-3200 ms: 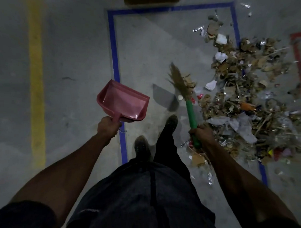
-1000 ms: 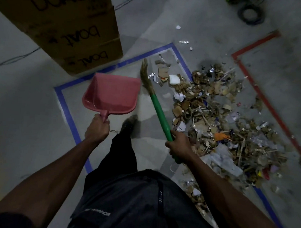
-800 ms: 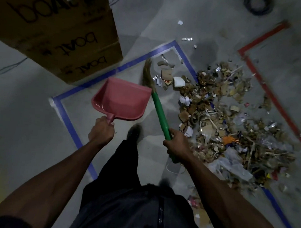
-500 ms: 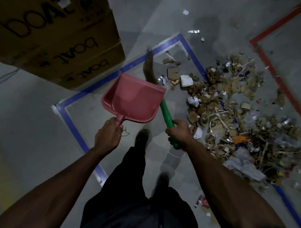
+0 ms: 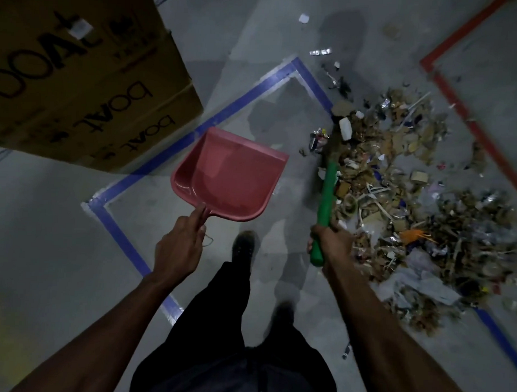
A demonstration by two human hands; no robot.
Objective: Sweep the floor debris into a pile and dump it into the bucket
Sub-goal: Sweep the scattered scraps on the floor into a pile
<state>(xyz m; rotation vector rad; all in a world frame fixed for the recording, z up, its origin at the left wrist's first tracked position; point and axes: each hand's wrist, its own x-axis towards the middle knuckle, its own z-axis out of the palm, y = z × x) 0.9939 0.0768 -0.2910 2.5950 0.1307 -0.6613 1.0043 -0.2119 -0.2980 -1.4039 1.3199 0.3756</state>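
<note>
My left hand (image 5: 179, 247) grips the handle of a pink dustpan (image 5: 231, 176), held above the floor with its mouth pointing away from me. Curled round the green handle of a broom (image 5: 326, 198) is my right hand (image 5: 333, 241); the blurred bristles reach into the near-left edge of the debris. A wide spread of debris (image 5: 404, 195), made of cardboard scraps, paper, foil and plastic, covers the floor to the right. No bucket is in view.
A large brown cardboard box (image 5: 74, 72) with printed lettering stands at the upper left. Blue tape (image 5: 243, 101) outlines a rectangle on the grey floor; red tape (image 5: 459, 106) marks another at the right. My legs and shoes (image 5: 243, 248) stand between dustpan and debris.
The broom has swung right, its bristles going from the blue corner into the debris edge and pushing the loose scraps there in. The dustpan rose toward the centre. My view shifted forward.
</note>
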